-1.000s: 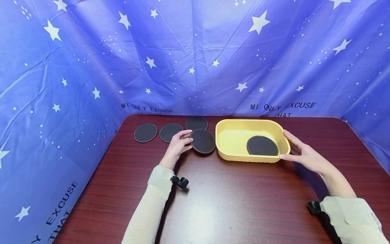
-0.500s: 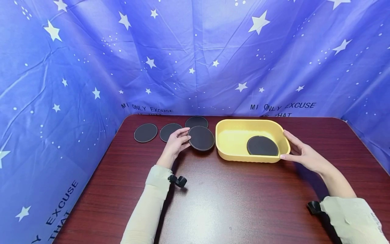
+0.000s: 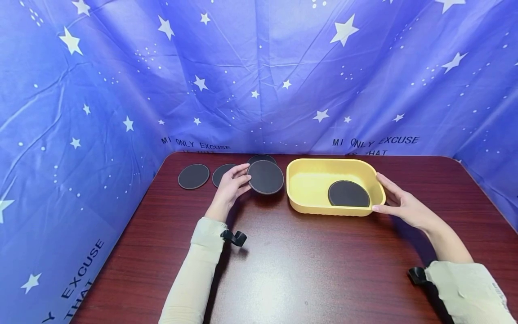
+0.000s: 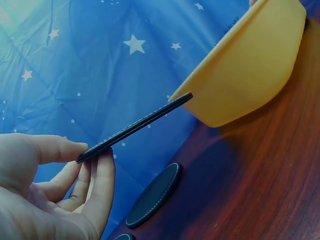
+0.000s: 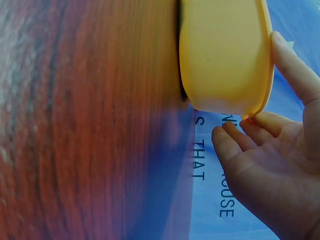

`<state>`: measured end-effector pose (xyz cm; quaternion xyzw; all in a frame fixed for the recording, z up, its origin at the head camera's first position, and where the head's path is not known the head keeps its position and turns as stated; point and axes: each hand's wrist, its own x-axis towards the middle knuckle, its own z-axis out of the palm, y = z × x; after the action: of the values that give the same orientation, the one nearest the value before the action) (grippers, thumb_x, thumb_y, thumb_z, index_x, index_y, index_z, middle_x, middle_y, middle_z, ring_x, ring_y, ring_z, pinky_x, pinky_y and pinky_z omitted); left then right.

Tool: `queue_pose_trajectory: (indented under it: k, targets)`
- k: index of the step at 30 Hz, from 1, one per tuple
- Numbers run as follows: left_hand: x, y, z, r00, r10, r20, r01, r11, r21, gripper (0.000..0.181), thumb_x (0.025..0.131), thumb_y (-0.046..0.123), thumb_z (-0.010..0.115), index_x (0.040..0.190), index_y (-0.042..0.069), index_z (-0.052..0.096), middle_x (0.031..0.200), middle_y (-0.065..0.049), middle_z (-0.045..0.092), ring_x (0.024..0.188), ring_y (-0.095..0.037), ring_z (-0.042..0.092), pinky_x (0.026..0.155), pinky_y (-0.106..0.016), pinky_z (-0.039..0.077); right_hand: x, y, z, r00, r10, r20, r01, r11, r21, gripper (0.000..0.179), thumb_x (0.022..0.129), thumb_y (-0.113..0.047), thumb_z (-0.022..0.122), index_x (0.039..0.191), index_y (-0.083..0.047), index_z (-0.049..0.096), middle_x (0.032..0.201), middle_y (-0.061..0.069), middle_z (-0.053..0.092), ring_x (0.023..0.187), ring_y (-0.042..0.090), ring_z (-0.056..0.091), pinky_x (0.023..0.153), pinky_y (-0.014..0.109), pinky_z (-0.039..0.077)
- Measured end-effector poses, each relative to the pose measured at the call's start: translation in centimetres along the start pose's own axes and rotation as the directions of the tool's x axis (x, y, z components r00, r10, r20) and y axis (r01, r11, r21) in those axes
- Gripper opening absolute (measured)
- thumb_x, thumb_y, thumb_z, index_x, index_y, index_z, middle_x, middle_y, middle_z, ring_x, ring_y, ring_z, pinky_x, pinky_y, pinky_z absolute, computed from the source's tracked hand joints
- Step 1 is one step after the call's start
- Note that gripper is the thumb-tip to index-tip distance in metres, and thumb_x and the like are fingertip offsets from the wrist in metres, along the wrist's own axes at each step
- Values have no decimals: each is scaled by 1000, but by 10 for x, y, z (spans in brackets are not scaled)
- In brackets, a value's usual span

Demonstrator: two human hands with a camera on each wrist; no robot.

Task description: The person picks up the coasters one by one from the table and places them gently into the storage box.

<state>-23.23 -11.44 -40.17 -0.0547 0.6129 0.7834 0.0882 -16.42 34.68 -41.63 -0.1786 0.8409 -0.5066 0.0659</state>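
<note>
My left hand (image 3: pixel 229 189) pinches a round black coaster (image 3: pixel 265 177) by its left edge, thumb above and fingers below. In the left wrist view this coaster appears edge-on and tilted, raised over the table. To its right stands a yellow plastic bin (image 3: pixel 311 209) with a second black coaster (image 3: pixel 349 194) lying inside at its right end. My right hand (image 3: pixel 406 209) touches the bin's right end, thumb at the near corner and fingers spread along the far side. The left wrist view shows pale stitching round a coaster (image 4: pixel 154 196) on the table.
Several black coasters lie along the table's back left: one at the far left (image 3: pixel 194 176), a middle coaster (image 3: pixel 219 176) partly behind my left fingers, and a back coaster (image 3: pixel 261 157) mostly covered by the held one. A blue star-patterned cloth (image 3: pixel 259 90) hangs behind the brown table (image 3: pixel 283 270).
My left hand has raised the held coaster a little and moved it left and back, so it covers more of the coaster behind it. The right hand and the bin have stayed put.
</note>
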Motion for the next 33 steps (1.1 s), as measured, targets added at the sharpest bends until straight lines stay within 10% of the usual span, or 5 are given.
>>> queue_pose_trajectory:
  k: [33]
  targets:
    - [-3,14,22,993,75,89,-69,995,-76,51,95,-10,52,145,-3,44,109,3,59,86,-4,63,74,-21,59,0,-1,1,1000,-5,3,5,1000,10,91,92,2,66,159,-3,6,166,22,5,127,-26,29,94,-5,34]
